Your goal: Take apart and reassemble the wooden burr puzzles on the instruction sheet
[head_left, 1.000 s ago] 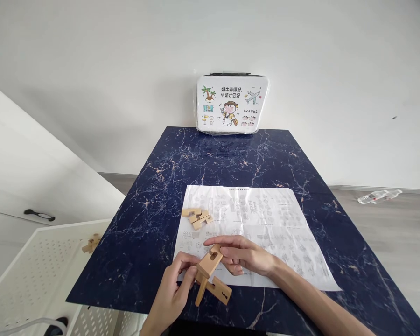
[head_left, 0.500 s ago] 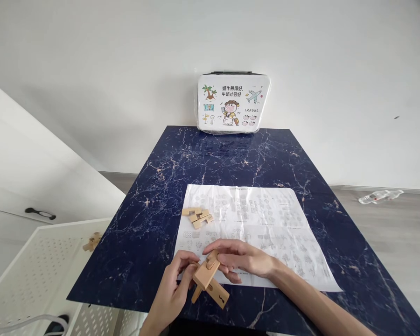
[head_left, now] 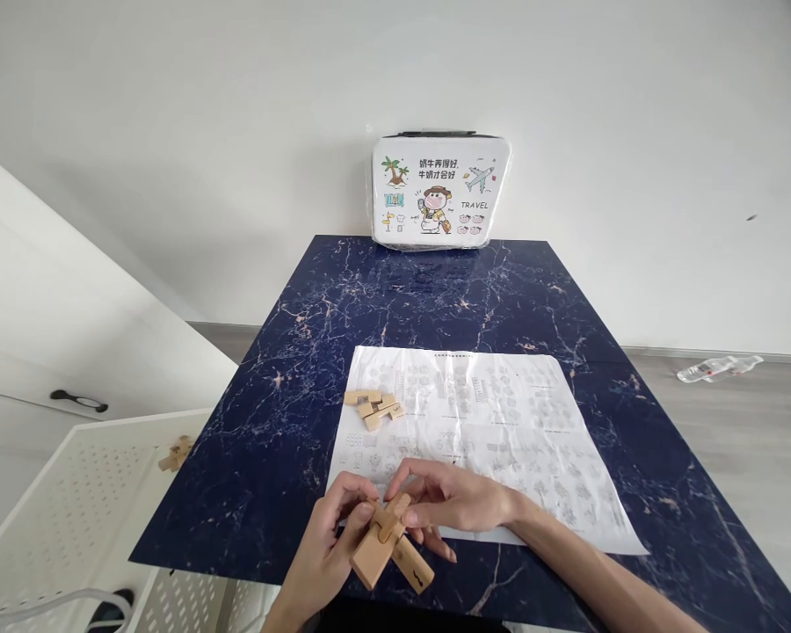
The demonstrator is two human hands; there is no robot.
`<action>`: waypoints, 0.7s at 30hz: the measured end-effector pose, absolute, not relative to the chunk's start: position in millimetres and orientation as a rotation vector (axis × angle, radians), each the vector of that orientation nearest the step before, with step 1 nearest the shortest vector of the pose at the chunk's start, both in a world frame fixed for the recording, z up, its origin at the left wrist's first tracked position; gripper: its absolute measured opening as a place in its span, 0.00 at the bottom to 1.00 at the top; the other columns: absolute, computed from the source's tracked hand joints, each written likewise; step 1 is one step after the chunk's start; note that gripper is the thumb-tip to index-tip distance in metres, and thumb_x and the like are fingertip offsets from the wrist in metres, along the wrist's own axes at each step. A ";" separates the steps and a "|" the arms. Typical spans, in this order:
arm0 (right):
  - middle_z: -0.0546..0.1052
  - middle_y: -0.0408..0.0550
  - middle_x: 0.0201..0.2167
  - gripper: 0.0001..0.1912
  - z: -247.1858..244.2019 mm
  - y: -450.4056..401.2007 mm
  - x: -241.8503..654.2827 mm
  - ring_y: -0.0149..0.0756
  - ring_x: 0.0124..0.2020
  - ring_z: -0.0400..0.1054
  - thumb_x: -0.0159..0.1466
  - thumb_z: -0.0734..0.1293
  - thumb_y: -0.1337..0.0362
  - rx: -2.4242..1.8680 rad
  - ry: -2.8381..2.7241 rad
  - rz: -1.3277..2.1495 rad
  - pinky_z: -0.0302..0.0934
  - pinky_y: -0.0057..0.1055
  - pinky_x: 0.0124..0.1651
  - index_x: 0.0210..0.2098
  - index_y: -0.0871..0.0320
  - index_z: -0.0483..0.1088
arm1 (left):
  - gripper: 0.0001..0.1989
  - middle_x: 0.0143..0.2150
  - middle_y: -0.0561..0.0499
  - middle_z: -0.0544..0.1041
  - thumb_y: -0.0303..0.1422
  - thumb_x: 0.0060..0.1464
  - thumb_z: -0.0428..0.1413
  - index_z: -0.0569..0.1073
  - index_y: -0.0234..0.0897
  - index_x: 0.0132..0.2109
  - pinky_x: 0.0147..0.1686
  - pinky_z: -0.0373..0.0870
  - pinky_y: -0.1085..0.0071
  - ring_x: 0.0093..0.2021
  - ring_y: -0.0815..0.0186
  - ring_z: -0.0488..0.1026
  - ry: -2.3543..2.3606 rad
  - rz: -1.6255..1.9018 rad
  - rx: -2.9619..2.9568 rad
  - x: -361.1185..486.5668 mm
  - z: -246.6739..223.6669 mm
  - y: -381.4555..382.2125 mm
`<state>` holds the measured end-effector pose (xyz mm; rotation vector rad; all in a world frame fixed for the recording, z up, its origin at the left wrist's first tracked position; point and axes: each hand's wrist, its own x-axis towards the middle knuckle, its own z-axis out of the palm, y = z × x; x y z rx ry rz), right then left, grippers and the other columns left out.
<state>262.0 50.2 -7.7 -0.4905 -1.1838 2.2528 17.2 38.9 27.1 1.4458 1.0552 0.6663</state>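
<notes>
A wooden interlocking puzzle, made of a few notched bars joined crosswise, is held between both hands near the table's front edge. My left hand grips its left side with thumb and fingers closed. From the right, my right hand pinches the upper end of a bar, thumb in front and some fingers hidden behind. One bar pointing down to the right bears a dark curved mark. Several loose notched wooden pieces lie on the printed instruction sheet beyond my hands.
A white case with cartoon prints stands at the back of the dark blue marbled table, against the wall. Left of the table, another wooden piece rests on a white perforated surface. A clear plastic bottle lies on the floor at right.
The puzzle has turned in my hands: its thick block now points down to the left, and the upper bar lies more along it. Both hands keep hold of it.
</notes>
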 end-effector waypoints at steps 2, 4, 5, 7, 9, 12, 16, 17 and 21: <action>0.76 0.40 0.33 0.21 -5.9 51.1 261.8 0.23 0.20 0.66 0.69 0.76 0.52 -0.494 -1.179 2.243 0.61 0.21 0.23 0.52 0.58 0.70 | 0.24 0.28 0.54 0.70 0.57 0.68 0.53 0.71 0.40 0.43 0.30 0.66 0.72 0.27 0.65 0.68 1.054 0.679 1.411 17.9 25.4 38.4; 0.76 0.41 0.33 0.21 -2.5 52.2 262.5 0.23 0.20 0.66 0.69 0.76 0.50 -0.510 -1.174 2.218 0.62 0.23 0.24 0.52 0.58 0.72 | 0.23 0.27 0.56 0.69 0.57 0.68 0.53 0.71 0.40 0.43 0.29 0.66 0.72 0.26 0.65 0.67 1.064 0.707 1.366 19.8 24.1 39.6; 0.77 0.41 0.33 0.21 -0.9 52.7 263.0 0.23 0.20 0.66 0.69 0.75 0.50 -0.525 -1.167 2.203 0.63 0.23 0.25 0.52 0.58 0.72 | 0.23 0.26 0.56 0.69 0.57 0.67 0.54 0.71 0.41 0.44 0.28 0.66 0.73 0.25 0.66 0.67 1.078 0.729 1.341 21.5 24.1 41.2; 0.77 0.41 0.32 0.22 0.8 53.5 264.4 0.25 0.20 0.68 0.70 0.74 0.48 -0.553 -1.143 2.172 0.63 0.24 0.25 0.53 0.58 0.73 | 0.23 0.27 0.56 0.70 0.57 0.66 0.55 0.72 0.41 0.45 0.27 0.66 0.74 0.25 0.67 0.67 1.118 0.772 1.288 26.3 25.9 46.0; 0.76 0.41 0.30 0.22 -0.1 54.0 265.9 0.26 0.21 0.69 0.71 0.73 0.48 -0.576 -1.090 2.151 0.63 0.25 0.26 0.55 0.58 0.74 | 0.24 0.30 0.55 0.73 0.58 0.66 0.55 0.73 0.41 0.46 0.26 0.67 0.75 0.26 0.67 0.68 1.148 0.802 1.244 32.5 29.7 51.9; 0.75 0.40 0.28 0.23 -4.1 54.8 268.0 0.27 0.21 0.68 0.72 0.73 0.50 -0.579 -0.990 2.136 0.63 0.27 0.27 0.58 0.59 0.73 | 0.23 0.30 0.55 0.72 0.57 0.66 0.55 0.73 0.40 0.45 0.26 0.66 0.76 0.27 0.68 0.68 1.147 0.828 1.216 41.4 35.6 59.0; 0.74 0.39 0.29 0.23 -7.3 55.6 270.8 0.24 0.21 0.64 0.70 0.76 0.52 -0.564 -0.910 2.139 0.61 0.27 0.27 0.57 0.59 0.75 | 0.23 0.29 0.56 0.70 0.57 0.65 0.57 0.72 0.40 0.45 0.24 0.65 0.76 0.25 0.70 0.66 1.093 0.836 1.165 47.5 38.3 61.3; 0.73 0.39 0.29 0.23 -7.5 55.7 271.3 0.24 0.21 0.63 0.69 0.76 0.52 -0.562 -0.900 2.141 0.60 0.27 0.27 0.56 0.59 0.76 | 0.24 0.28 0.57 0.69 0.57 0.65 0.57 0.72 0.40 0.45 0.23 0.65 0.76 0.24 0.70 0.65 1.078 0.839 1.149 47.7 37.9 61.2; 0.73 0.40 0.30 0.21 -8.1 55.6 272.6 0.23 0.21 0.62 0.70 0.76 0.53 -0.523 -0.887 2.164 0.57 0.27 0.27 0.56 0.59 0.77 | 0.24 0.26 0.59 0.66 0.57 0.63 0.60 0.72 0.39 0.45 0.22 0.61 0.77 0.22 0.72 0.61 1.055 0.853 1.098 45.9 33.9 61.9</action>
